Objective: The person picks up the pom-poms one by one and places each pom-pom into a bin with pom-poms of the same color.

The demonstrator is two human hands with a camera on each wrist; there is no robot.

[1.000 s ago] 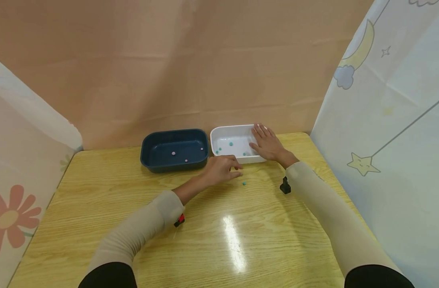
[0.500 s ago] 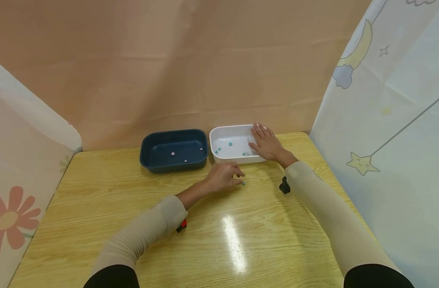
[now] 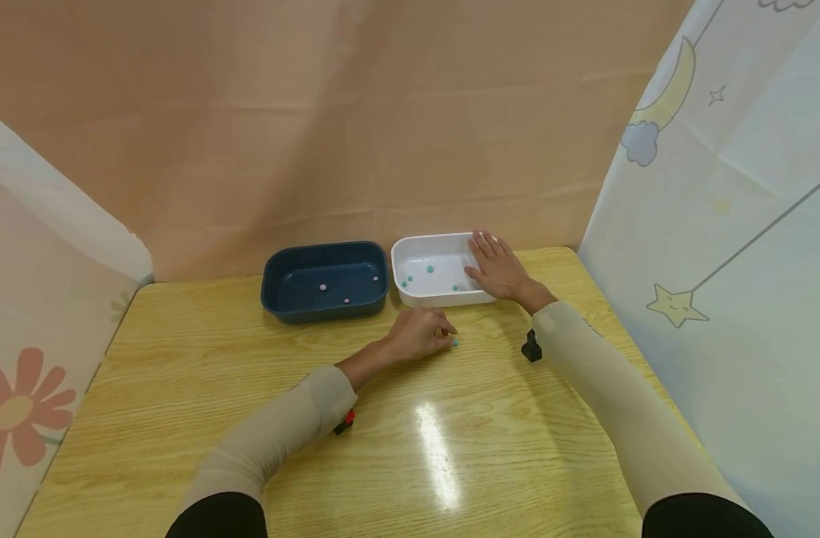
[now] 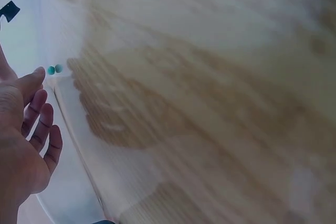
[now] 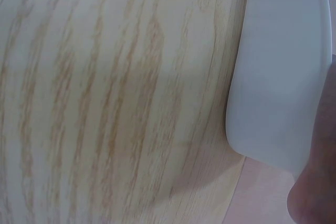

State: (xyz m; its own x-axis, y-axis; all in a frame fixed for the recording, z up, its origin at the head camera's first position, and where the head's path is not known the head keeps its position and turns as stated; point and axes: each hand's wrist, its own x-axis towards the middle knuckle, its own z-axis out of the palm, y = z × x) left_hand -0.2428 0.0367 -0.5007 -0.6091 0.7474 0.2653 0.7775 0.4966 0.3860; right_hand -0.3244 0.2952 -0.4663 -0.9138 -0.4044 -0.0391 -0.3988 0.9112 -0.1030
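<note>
My left hand (image 3: 415,333) hovers low over the table, fingers bent, thumb and forefinger close to a small teal bead (image 3: 455,342). In the left wrist view the bead (image 4: 51,70) sits just past the thumb tip, with a darker twin spot beside it. My right hand (image 3: 497,270) rests across the right end of a white tray (image 3: 443,299), fingers straight and spread over its inside. Several teal beads (image 3: 430,269) lie in that tray. The right wrist view shows the tray's smooth outer wall (image 5: 281,72) and part of the hand (image 5: 321,182).
A dark blue tray (image 3: 325,310) with several small pale pink beads (image 3: 323,288) stands left of the white one. Both are at the back of the wooden table (image 3: 491,448), before a brown backdrop (image 3: 410,149). A printed white sheet (image 3: 739,261) borders the right side.
My left hand has come down and nearer from the white tray's front edge to the bead, its thumb and forefinger drawing closer together. The right hand stays on the tray.
</note>
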